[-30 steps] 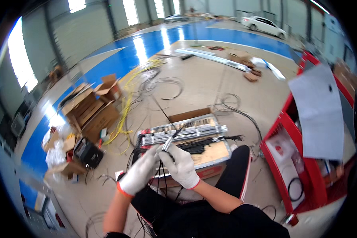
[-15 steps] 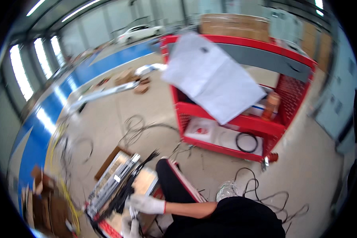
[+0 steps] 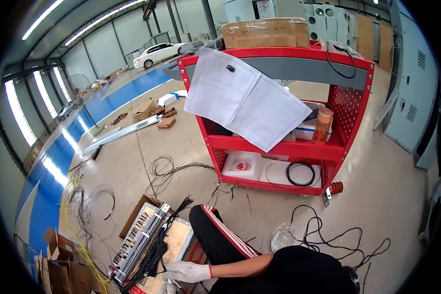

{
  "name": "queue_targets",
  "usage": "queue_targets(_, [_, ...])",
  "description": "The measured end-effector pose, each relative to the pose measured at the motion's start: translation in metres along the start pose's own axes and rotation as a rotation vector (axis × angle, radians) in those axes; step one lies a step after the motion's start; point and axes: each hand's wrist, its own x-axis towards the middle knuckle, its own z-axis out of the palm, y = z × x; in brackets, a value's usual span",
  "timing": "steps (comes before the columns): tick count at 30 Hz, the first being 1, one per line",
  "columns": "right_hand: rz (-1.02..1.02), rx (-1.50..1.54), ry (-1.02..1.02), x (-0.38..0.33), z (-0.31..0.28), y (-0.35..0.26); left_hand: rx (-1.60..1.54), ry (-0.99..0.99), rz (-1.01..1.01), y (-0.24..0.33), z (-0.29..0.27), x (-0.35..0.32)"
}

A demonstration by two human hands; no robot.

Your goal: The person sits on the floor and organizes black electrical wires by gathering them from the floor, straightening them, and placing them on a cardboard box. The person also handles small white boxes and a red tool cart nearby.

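Note:
My right hand [image 3: 187, 271], in a white knit glove with a red cuff edge, reaches in from the right, its fingers drawn together. What they hold is too small to make out. Just below is the gloved left hand [image 3: 167, 288], mostly cut off by the lower edge, its fingers unclear. A thin pale piece shows between the hands. Beside them a bundle of black cables [image 3: 155, 247] lies across a wooden-topped panel [image 3: 177, 236]. Along the panel's left part runs a metal strip with a row of terminals [image 3: 138, 236].
A red tool cart [image 3: 279, 145] stands ahead, with paper drawings [image 3: 247, 98] draped over its front and an orange bottle [image 3: 322, 126] on its shelf. Loose black cable [image 3: 323, 240] lies on the floor at right. Cardboard boxes [image 3: 66, 262] and yellow wire [image 3: 78, 235] are at left.
The view has shifted and become sharper. Both hands now appear lower in the picture, and the left hand is more cut off by the lower edge.

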Motion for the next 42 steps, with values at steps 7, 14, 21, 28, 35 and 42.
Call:
queue_targets(7, [0.012,-0.097,0.024,0.013,0.000,0.009,-0.003,0.061,0.076,0.000,0.009,0.014])
queue_targets(14, [0.081,0.254,0.333,0.030,-0.029,0.016,0.127,-0.261,0.147,-0.034,-0.024,-0.008])
queue_targets(21, [0.034,0.146,0.028,0.030,0.020,0.016,-0.007,0.138,-0.045,0.006,0.003,-0.009])
queue_targets(28, [0.169,0.154,-0.031,0.025,0.032,0.005,-0.244,0.086,-0.071,-0.023,-0.018,-0.001])
queue_targets(35, [0.050,0.153,0.144,0.035,0.024,0.013,0.131,-0.216,-0.213,-0.022,-0.043,-0.021])
queue_targets(42, [0.028,0.113,0.122,0.035,0.032,0.025,-0.017,-0.048,0.056,-0.019,-0.033,-0.021])
